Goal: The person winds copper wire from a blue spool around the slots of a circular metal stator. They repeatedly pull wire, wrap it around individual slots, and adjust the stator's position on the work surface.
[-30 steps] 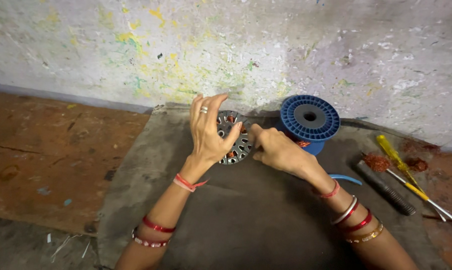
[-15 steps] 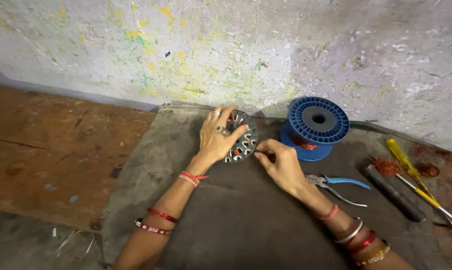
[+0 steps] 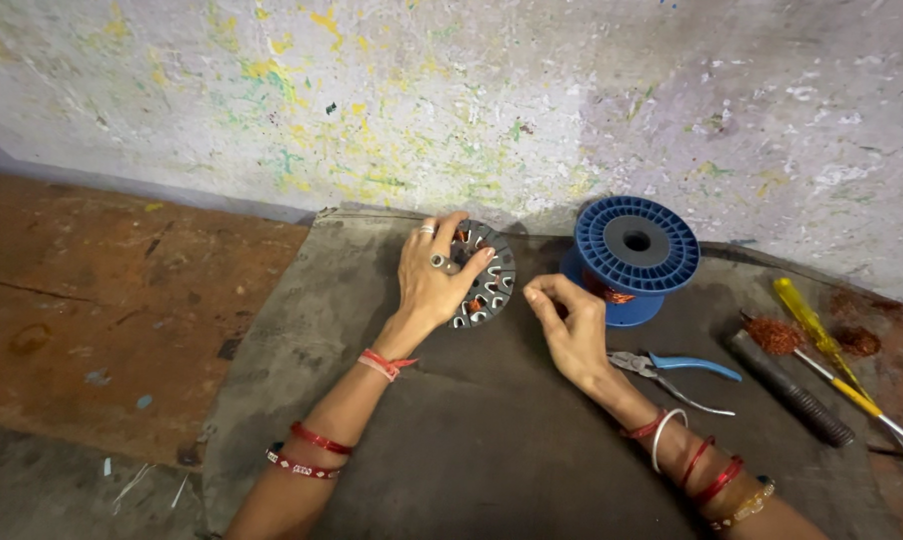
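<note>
Centrally, the left hand (image 3: 434, 280) grips a slotted metal stator (image 3: 484, 277); the right hand (image 3: 572, 325) pinches its fingertips beside a blue spool (image 3: 634, 256).

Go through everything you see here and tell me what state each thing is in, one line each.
Left hand: laid over the round slotted metal core, gripping it.
Round slotted metal core: flat on the dark mat, some slots wound with copper wire.
Right hand: fingertips pinched together, beside the core.
Blue spool: upright, copper wire on it.
Pliers: lying unused.
Yellow screwdriver: lying unused.
</note>
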